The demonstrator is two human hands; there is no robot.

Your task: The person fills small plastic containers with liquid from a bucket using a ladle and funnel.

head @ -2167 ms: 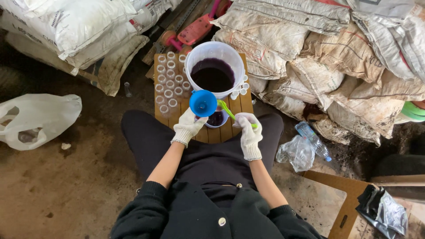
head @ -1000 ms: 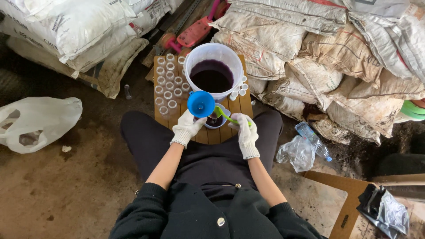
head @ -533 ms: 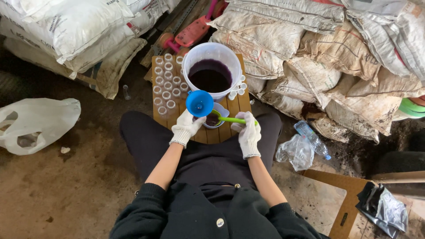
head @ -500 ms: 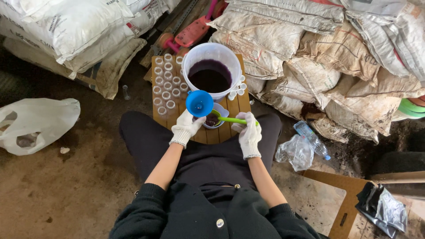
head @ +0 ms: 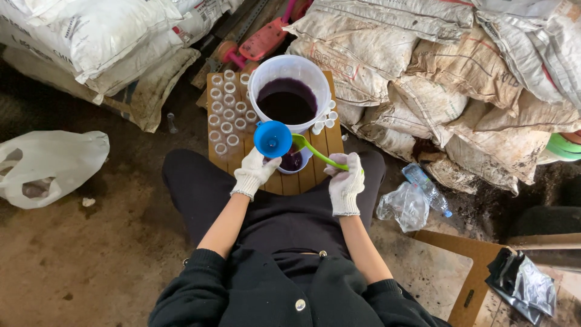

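Note:
I sit on the floor with a small wooden slatted board (head: 315,172) between my knees. My gloved left hand (head: 254,171) holds a blue funnel (head: 273,138) upright, probably over a small vial hidden beneath it. My gloved right hand (head: 345,179) grips a green spoon (head: 315,152) whose bowl touches the funnel's right rim. Under the spoon sits a small white cup (head: 294,162) of dark purple liquid. Behind it stands a white bucket (head: 264,80) of the same dark liquid. Several clear empty vials (head: 224,115) stand in rows on the board's left.
Filled sacks (head: 436,66) are piled at the right and back left (head: 97,42). A white plastic bag (head: 48,163) lies left on the dirt floor. A plastic bottle (head: 428,191) and crumpled clear bag (head: 405,209) lie right; cardboard (head: 460,266) and a foil pouch (head: 523,290) lower right.
The spoon came up out of the small cup and its bowl now tips against the funnel's rim. My left hand and the funnel stayed put.

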